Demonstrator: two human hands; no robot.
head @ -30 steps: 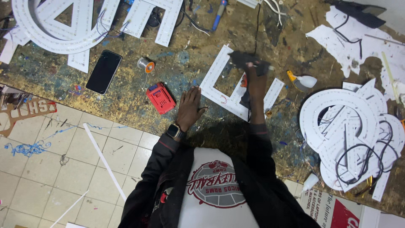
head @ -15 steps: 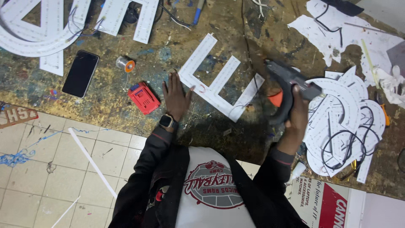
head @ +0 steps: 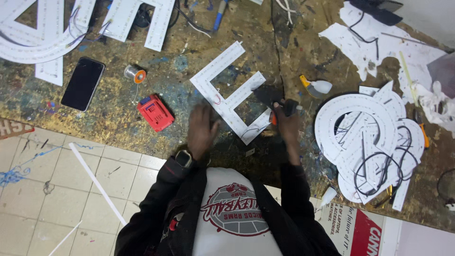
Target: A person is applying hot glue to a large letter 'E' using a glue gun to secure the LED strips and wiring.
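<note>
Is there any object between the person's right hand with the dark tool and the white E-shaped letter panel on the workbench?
Nothing visible stands between them. The right hand holds a dark tool right at the lower edge of the white E-shaped panel. The left hand, blurred, lies at the panel's near side, not in the tool's way.

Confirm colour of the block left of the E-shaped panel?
Red, with a black patch; head view.

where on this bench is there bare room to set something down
Bare bench lies between the black phone, the solder spool and the red battery pack, and above the white E-shaped letter. It is crowded on the picture's right around the round white letter pieces and torn paper.
</note>
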